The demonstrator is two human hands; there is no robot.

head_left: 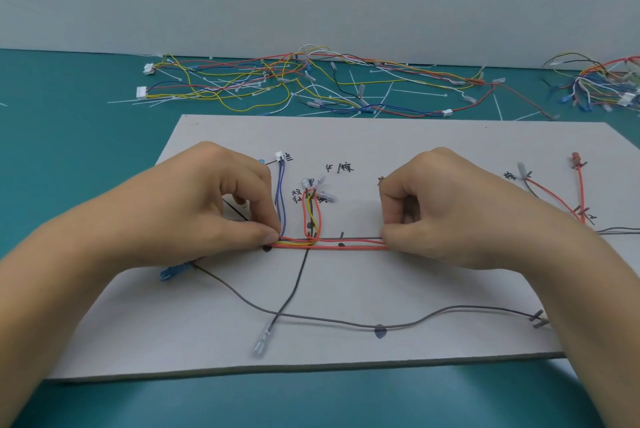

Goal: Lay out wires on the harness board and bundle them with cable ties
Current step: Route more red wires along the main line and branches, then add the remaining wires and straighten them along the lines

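Left hand: we see the left hand (194, 209) curled, thumb and forefinger pinching the thin red and yellow insulated wires (332, 246) at the left end of their straight run.
Right hand: the right hand (460, 213) is curled too, fingertips nipped on the same run at its right end, and the two hands are well apart.
Where the wires lie: flat on the pale grey cardboard harness board (381, 140), mid-board, along a drawn dark line (360, 237).
Step, as we judge it: straightening and aligning the trunk before tying.
Doing it well: we'd pull gently and evenly from both ends and lay the strands side by side on the line, uncrossed. We'd hold tension by the black dots (341, 245), which look like tie marks.
Branches: two blue wires (281, 199) rise to a small white plastic connector (279, 156), and a red-and-yellow loop (311, 213) climbs to clear-sleeved terminals (320, 181).
Textures: smooth, springy insulation that likely wants to curl, and a matt, stiff board. A slack grey wire (346, 323) snakes across the front.
Ties: thin white nylon cable ties (419, 93) lie loose among tangled spare wires (242, 84) on the teal bench (69, 136), beyond the board. We can see none on the trunk.
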